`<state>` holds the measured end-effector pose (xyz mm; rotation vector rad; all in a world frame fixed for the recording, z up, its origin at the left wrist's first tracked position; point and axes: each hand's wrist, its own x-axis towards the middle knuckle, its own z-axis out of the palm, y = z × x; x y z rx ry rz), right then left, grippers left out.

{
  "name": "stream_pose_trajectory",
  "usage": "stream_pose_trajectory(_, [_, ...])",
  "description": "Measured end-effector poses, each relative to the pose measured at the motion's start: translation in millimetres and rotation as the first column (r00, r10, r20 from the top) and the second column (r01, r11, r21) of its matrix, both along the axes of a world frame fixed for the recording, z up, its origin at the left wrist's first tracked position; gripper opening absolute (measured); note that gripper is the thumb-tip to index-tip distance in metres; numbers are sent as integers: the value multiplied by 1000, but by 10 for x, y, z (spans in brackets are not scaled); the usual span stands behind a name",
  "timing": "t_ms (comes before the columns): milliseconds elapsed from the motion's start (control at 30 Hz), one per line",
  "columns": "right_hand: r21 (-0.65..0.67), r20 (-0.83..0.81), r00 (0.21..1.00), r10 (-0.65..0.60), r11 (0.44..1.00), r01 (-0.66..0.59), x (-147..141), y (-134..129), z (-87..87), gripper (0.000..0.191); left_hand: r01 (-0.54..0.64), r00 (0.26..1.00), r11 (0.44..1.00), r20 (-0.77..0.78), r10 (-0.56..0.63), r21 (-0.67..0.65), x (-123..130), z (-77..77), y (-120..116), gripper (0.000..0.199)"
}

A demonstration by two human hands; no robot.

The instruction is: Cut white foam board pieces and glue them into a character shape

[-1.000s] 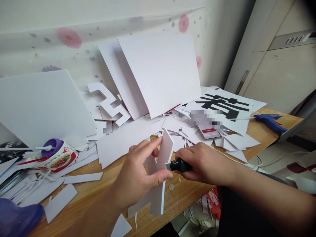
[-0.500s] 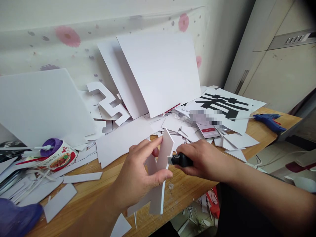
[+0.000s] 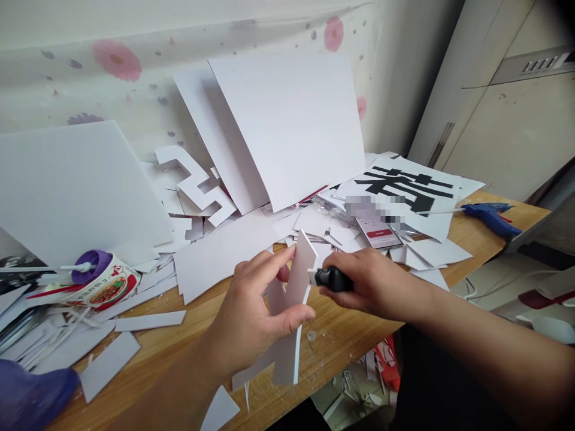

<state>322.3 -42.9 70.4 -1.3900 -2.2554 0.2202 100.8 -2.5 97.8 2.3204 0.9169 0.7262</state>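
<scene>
My left hand (image 3: 265,305) grips a white foam board cutout (image 3: 300,275) between thumb and fingers, holding it upright on edge above the front of the wooden table (image 3: 332,353). Part of the cutout is hidden behind that hand. In my right hand (image 3: 363,281) is a black utility knife (image 3: 333,279), its short blade pointing left at the cutout's near edge. Whether the blade touches the board I cannot tell. Small white crumbs lie on the wood below.
Large white boards (image 3: 291,126) lean against the wall. White offcuts (image 3: 215,257) cover much of the table. To the right lie a phone (image 3: 378,232), a sheet with a black printed character (image 3: 399,185) and a blue glue gun (image 3: 489,218). A paper bowl (image 3: 110,284) stands left.
My right hand with the utility knife has shifted slightly up and to the right along the board's edge. My left hand keeps its hold almost unmoved.
</scene>
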Motion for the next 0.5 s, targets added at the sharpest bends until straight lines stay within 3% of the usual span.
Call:
stream_pose_trajectory(200, [-45,40,999,29,999,-27,-3,-20,-1,13,-39,999,999,-4,38,-14,-9,-12,-6,65])
stream_pose_trajectory(367, [-18,-16,998,-65,998,65,4,-10,15,18,-75,997,996,-24,74,-48,12,-6,-8,65])
stream_pose_trajectory(500, [-34,44,999,11,999,-9,-24,-37,9,11,-75,997,997,-23,75,-32,14,7,-24,64])
